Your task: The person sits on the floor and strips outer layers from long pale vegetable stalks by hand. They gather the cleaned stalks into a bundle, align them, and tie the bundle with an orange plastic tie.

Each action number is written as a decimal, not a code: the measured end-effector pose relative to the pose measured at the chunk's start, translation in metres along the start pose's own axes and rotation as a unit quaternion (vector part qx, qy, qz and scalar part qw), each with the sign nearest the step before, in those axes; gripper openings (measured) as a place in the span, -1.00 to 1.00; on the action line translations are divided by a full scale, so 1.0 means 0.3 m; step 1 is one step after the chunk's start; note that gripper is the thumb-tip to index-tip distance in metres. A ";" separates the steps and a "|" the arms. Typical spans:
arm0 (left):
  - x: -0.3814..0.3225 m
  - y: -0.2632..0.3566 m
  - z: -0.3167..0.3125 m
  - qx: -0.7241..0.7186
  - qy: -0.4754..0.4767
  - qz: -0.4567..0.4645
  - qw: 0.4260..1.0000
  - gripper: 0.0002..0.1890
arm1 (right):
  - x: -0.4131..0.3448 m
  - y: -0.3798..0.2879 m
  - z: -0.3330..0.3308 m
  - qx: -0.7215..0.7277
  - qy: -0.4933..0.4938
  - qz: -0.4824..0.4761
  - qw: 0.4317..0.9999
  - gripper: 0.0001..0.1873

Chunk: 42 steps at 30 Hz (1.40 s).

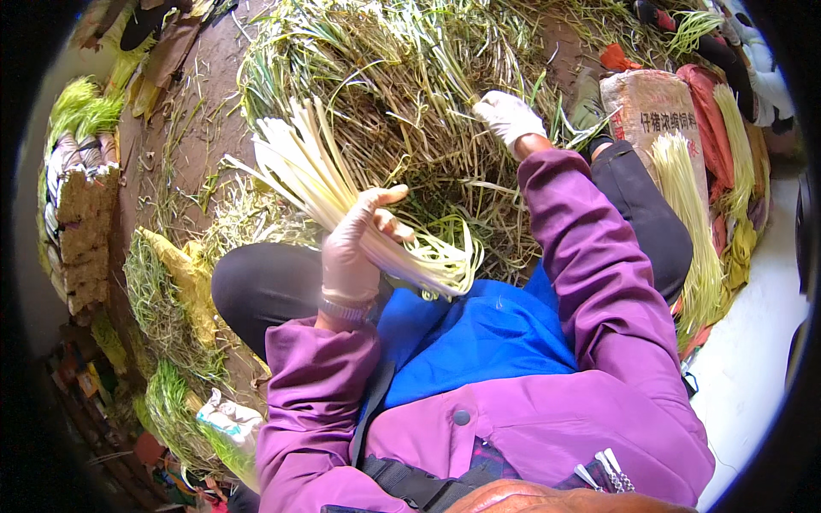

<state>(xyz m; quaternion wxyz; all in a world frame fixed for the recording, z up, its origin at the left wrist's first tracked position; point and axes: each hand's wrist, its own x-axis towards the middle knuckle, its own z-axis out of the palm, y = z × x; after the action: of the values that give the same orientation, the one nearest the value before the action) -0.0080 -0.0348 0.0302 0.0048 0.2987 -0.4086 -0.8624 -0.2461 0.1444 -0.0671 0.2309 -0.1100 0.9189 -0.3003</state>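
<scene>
My left hand (362, 243), in a thin pale glove, is closed around a bundle of pale yellow-green stalks (314, 167), likely a leafy vegetable. Their whitish ends fan out to the upper left, and the thin ends curl over my blue apron (474, 346). My right hand (510, 118), in a white glove, is at the right side of a large heap of long green and straw-coloured stalks (410, 96). Its fingers are curled at the heap; whether they grip a stalk is hidden.
At right, long pale stalks (683, 211) lie over a woven sack (648, 96) bearing writing, beside red cloth (705, 122). Another person's gloved hand (728, 29) is near greens at the top right. Yellow sheeting (186, 276) and green bundles (83, 109) lie at left.
</scene>
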 end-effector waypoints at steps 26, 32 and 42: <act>0.003 -0.003 0.066 0.045 0.012 -0.003 0.999 -0.64 | -0.116 0.120 0.038 0.046 -0.059 -0.067 0.995 -0.63; 0.018 -0.005 0.044 0.040 -0.034 0.023 0.998 -0.62 | -0.219 0.061 -0.035 0.194 -0.058 -0.080 0.976 -0.69; 0.020 -0.021 0.035 0.018 -0.052 0.078 0.995 -0.65 | -0.469 -0.108 -0.119 0.446 -0.297 -0.085 0.840 -0.84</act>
<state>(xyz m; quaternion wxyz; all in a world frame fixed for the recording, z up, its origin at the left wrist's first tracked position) -0.0171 -0.0246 0.0277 0.0456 0.2204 -0.4457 -0.8664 -0.1394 0.1844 0.0282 0.4901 -0.1569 0.5598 -0.6495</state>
